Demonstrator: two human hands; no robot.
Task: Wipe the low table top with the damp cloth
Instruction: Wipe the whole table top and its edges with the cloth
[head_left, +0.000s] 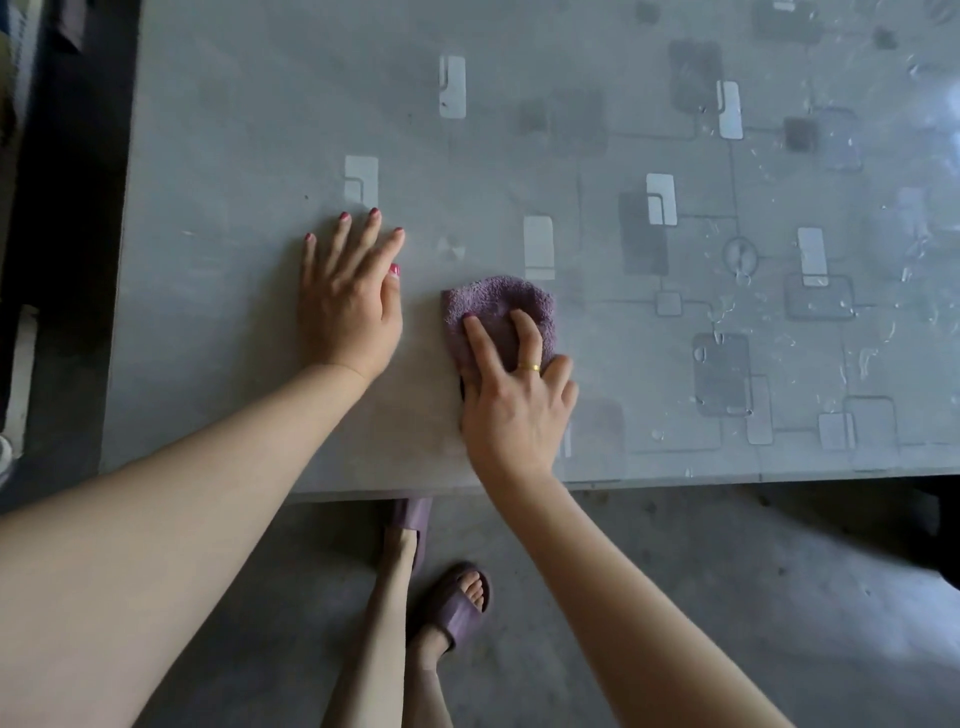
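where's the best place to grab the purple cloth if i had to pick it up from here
Grip the far bunched edge of the purple cloth, coming from above. It lies flat on the table top with the right hand pressing its near half, so only the far, raised terry folds are free to pinch.

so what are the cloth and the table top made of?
Cloth: purple terry towelling by the look, nubby looped pile, matte. Table top: grey printed surface under a clear, glossy cover, probably plastic film or glass; glare and wrinkle-like streaks at the right suggest film.
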